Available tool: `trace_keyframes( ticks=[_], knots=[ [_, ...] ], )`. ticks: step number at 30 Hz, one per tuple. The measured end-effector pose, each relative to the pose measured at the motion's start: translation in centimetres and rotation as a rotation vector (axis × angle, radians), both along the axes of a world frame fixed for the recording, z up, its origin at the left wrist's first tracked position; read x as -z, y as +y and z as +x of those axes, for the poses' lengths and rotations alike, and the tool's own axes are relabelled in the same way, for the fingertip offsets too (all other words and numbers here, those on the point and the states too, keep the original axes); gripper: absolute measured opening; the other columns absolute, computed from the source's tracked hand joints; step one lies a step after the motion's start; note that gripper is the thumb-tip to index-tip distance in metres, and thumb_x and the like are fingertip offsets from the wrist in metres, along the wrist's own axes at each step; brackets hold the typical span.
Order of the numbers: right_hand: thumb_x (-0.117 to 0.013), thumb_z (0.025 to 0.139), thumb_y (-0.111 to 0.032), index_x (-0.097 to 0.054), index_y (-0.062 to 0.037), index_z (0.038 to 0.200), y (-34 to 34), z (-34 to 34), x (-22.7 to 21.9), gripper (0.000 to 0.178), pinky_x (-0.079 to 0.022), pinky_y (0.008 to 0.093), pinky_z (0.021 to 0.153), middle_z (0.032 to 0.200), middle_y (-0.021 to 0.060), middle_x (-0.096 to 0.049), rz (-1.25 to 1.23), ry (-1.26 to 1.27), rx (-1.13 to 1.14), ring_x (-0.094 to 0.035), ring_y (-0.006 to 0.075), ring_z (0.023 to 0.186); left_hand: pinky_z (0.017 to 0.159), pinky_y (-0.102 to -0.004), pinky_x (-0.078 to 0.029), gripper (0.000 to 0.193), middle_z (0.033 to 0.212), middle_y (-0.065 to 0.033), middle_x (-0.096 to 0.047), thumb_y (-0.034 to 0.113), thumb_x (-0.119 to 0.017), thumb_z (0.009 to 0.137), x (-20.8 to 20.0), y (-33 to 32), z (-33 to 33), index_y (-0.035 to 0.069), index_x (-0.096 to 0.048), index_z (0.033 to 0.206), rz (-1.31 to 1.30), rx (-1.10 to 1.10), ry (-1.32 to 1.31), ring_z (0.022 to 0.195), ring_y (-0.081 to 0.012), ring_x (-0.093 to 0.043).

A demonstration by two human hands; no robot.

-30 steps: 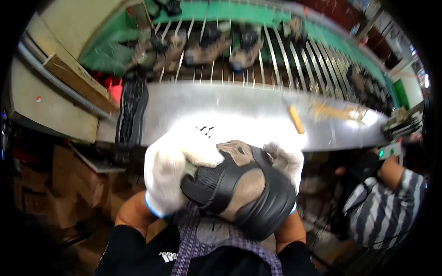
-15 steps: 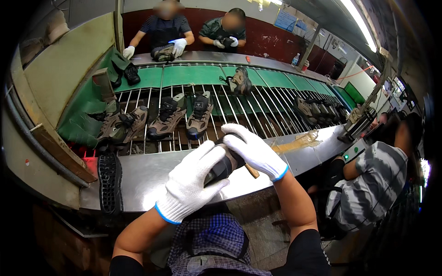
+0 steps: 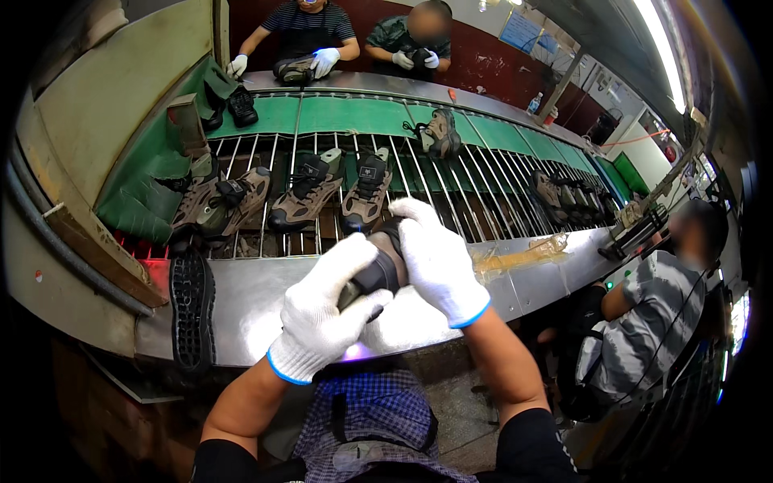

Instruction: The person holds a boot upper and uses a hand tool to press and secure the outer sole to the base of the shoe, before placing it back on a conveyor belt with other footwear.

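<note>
Both my hands wear white knit gloves with blue cuffs. Between them, above the metal ledge, is a dark grey and brown shoe (image 3: 380, 272), largely covered by the gloves. My left hand (image 3: 322, 304) grips its near left end, thumb along the near side. Around the far right end curl the fingers of my right hand (image 3: 439, 262). Just beyond my hands, a brown and black shoe (image 3: 368, 193) rests on the rods of the conveyor, with another matching shoe (image 3: 307, 191) to its left. A black shoe sole (image 3: 192, 310) lies tread up at the ledge's left end.
The metal ledge (image 3: 531, 282) runs along the rod conveyor (image 3: 475, 189); tape covers part of it. More shoes (image 3: 235, 201) stand at left, others (image 3: 564, 193) at right. Two people in gloves handle shoes (image 3: 296, 71) across the conveyor. A person in a striped shirt (image 3: 644, 322) sits at right.
My right hand has shifted from over the shoe's top to its right side, and the shoe has turned slightly between my hands. The wooden piece seen beneath my right hand no longer shows.
</note>
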State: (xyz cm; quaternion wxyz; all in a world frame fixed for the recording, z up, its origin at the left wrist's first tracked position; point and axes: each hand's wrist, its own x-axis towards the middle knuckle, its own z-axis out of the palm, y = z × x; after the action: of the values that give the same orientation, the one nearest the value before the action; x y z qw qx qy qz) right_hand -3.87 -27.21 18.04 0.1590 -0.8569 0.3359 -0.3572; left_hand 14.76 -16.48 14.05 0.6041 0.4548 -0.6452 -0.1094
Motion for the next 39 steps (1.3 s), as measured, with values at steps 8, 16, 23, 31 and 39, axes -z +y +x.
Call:
trace_keyframes(
  ticks=[8, 16, 23, 31, 39],
  knots=[
    [-0.054, 0.111, -0.025, -0.050, -0.0036, 0.158, 0.9, -2.3, 3.0, 0.052, -0.055, 0.0444, 0.110, 0.145, 0.0251, -0.066, 0.123, -0.197, -0.035, -0.070, 0.0399, 0.129, 0.107, -0.0405, -0.059, 0.069, 0.137, -0.0280, -0.072, 0.011, -0.097, 0.079, 0.0, 1.0, -1.1, -0.002, -0.064, 0.139, -0.114, -0.099, -0.067, 0.124, -0.0381, -0.075],
    [-0.060, 0.109, -0.022, -0.061, 0.0042, 0.146, 7.7, -11.2, 4.4, 0.046, -0.054, 0.0392, 0.107, 0.132, 0.0198, -0.074, 0.551, -0.274, 0.238, -0.071, 0.0280, 0.123, 0.098, -0.0573, -0.061, 0.076, 0.125, -0.0258, -0.074, 0.011, -0.093, 0.066, 2.7, 4.6, -8.7, -0.002, -0.063, 0.134, -0.224, 0.028, -0.331, 0.110, -0.0489, -0.075],
    [-0.066, 0.106, -0.036, -0.066, -0.0041, 0.136, 10.6, -13.1, 2.1, 0.044, -0.062, 0.0471, 0.076, 0.095, 0.0241, -0.077, 0.369, 0.384, 0.386, -0.077, 0.0442, 0.086, 0.087, -0.0533, -0.060, 0.053, 0.119, -0.0244, -0.071, 0.013, -0.077, 0.072, 4.2, 5.0, -10.7, -0.006, -0.067, 0.121, -0.232, 0.260, -0.520, 0.101, -0.0424, -0.070],
    [-0.057, 0.111, -0.028, -0.071, 0.0011, 0.131, 8.7, -13.5, 5.3, 0.038, -0.058, 0.0410, 0.096, 0.114, 0.0228, -0.078, 0.742, 0.262, 0.110, -0.077, 0.0347, 0.107, 0.090, -0.0451, -0.063, 0.039, 0.124, -0.0163, -0.072, 0.013, -0.078, 0.081, 8.2, 7.8, -8.9, 0.002, -0.074, 0.118, -0.243, 0.385, -0.467, 0.105, -0.0314, -0.073],
    [-0.048, 0.114, -0.048, -0.073, 0.0022, 0.125, 2.9, -7.6, 9.3, 0.058, -0.055, 0.0420, 0.095, 0.108, 0.0259, -0.075, 0.927, 0.320, -0.080, -0.073, 0.0350, 0.103, 0.095, -0.0442, -0.063, 0.039, 0.131, -0.0139, -0.071, 0.016, -0.077, 0.086, 10.5, 9.2, -7.8, 0.005, -0.075, 0.123, -0.244, 0.446, -0.551, 0.113, -0.0306, -0.072]
  ],
)
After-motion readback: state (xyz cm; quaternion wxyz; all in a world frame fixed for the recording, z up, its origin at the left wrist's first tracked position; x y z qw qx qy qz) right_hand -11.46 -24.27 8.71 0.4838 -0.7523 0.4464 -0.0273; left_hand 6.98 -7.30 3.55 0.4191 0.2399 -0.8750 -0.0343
